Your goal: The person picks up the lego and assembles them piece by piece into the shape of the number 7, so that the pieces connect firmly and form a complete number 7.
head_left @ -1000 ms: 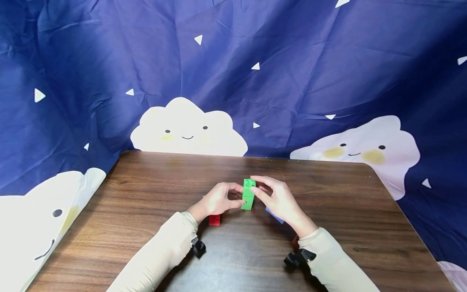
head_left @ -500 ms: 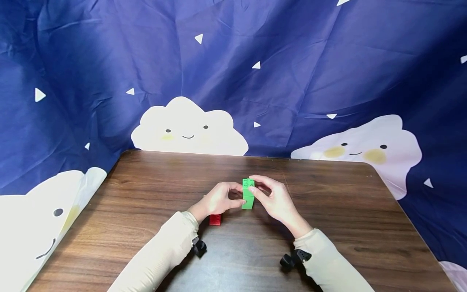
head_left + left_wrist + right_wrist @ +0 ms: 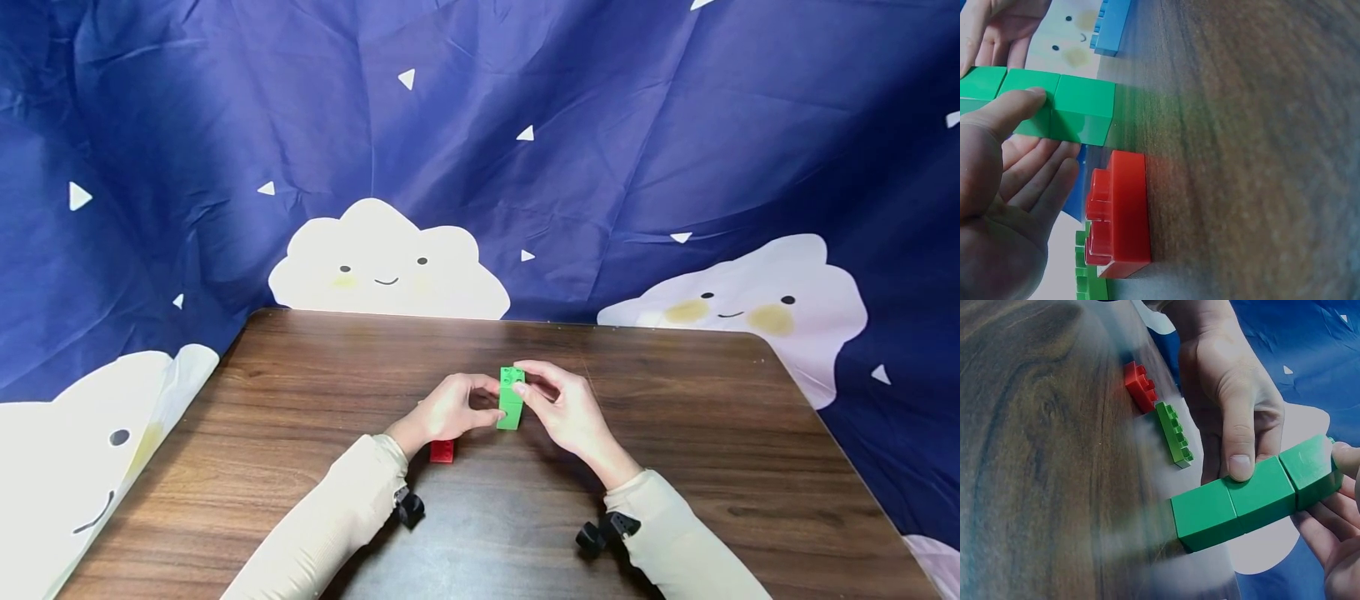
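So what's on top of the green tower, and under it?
The green tower has little bumps on top, no other block. The right hand's thumb overlaps the front edge. The table is below, but the tower's underside is hidden, so I can't tell if they touch.

Saw plain green throughout the block stack [image 3: 1263, 494]; noted a red brick [image 3: 1129, 212], a lime-green brick [image 3: 1171, 435], a blue brick [image 3: 1112, 28]; found streaked brown grain over the tabletop [image 3: 712, 433], cream on the sleeves [image 3: 330, 508], and white yellow-cheeked clouds [image 3: 382, 242] with white triangles [image 3: 407, 79] on the deep-blue backdrop [image 3: 465, 183].
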Action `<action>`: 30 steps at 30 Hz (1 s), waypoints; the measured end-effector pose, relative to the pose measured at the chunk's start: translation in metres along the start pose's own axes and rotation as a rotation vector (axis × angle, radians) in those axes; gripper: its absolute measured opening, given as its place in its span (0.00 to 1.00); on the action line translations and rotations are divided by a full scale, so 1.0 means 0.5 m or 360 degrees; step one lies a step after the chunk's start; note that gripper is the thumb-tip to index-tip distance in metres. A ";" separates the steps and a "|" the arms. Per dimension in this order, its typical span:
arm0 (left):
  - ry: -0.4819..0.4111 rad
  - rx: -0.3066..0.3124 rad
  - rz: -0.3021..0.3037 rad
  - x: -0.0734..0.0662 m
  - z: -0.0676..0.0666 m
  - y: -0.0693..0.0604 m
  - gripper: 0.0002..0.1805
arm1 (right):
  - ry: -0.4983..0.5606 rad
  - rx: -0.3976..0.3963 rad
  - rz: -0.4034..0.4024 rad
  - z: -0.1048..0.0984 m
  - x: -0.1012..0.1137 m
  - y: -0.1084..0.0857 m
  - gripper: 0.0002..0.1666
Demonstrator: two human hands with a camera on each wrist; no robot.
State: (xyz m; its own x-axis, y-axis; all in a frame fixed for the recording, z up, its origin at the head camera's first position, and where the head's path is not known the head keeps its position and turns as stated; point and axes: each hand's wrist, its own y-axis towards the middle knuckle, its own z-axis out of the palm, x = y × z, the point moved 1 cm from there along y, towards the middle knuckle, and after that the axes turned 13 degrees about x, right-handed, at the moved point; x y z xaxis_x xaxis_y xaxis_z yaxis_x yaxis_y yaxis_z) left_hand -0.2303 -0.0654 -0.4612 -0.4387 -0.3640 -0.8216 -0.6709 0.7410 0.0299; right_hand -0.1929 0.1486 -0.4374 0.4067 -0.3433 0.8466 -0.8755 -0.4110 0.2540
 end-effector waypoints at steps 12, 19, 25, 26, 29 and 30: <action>0.0007 -0.0008 -0.0010 -0.002 0.004 -0.003 0.13 | -0.0002 0.0013 0.0021 0.000 0.000 -0.004 0.19; 0.0011 -0.0012 -0.0010 0.000 0.003 -0.002 0.13 | -0.0018 0.0000 0.0022 0.001 0.001 -0.003 0.19; -0.0020 -0.0006 -0.0005 -0.001 0.001 -0.002 0.14 | 0.0006 -0.0013 0.0033 0.002 -0.002 -0.002 0.19; -0.0022 -0.0005 -0.0003 -0.001 0.001 -0.001 0.14 | 0.0015 -0.0016 0.0038 0.002 -0.003 -0.002 0.19; -0.0030 -0.0007 -0.0002 0.000 0.001 -0.001 0.14 | 0.0032 -0.0018 0.0043 0.003 -0.006 -0.002 0.19; -0.0031 -0.0008 -0.0002 0.000 0.001 -0.001 0.14 | 0.0032 -0.0017 0.0040 0.003 -0.005 -0.002 0.19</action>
State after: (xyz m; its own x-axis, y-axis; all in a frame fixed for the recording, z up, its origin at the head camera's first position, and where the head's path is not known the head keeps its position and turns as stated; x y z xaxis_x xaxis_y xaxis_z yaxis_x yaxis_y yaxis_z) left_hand -0.2297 -0.0653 -0.4615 -0.4260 -0.3537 -0.8327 -0.6746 0.7375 0.0318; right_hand -0.1927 0.1487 -0.4403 0.3793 -0.3361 0.8621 -0.8881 -0.3937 0.2373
